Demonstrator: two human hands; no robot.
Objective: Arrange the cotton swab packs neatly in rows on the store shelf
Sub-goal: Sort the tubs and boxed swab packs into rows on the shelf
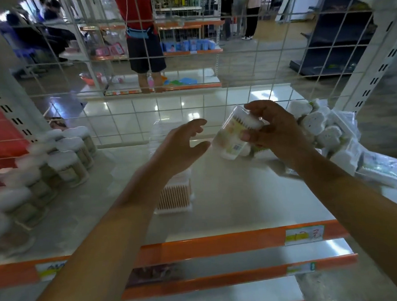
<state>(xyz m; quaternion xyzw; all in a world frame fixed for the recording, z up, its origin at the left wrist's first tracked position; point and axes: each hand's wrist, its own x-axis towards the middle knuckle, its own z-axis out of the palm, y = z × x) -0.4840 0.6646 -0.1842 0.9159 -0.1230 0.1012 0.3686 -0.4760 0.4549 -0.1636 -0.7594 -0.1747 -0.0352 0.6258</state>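
My right hand (pixel 273 127) grips a clear cotton swab tub (pixel 232 136), tilted, above the white shelf (pixel 241 201). To its left my left hand (pixel 183 143) hovers with its fingers spread and holds nothing, a short gap from the tub. Along the shelf's left side, round swab tubs (pixel 67 161) stand in rows, blurred. A square box of swabs (pixel 174 195) stands mid-shelf, partly hidden by my left forearm. A loose heap of swab packs (pixel 325 130) in plastic lies at the right.
A white wire grid (pixel 190 104) closes the back of the shelf. An orange price rail (pixel 220 243) runs along its front edge, with lower shelves beneath. Beyond the grid, a person stands in the aisle by other racks. A red panel sits at far left.
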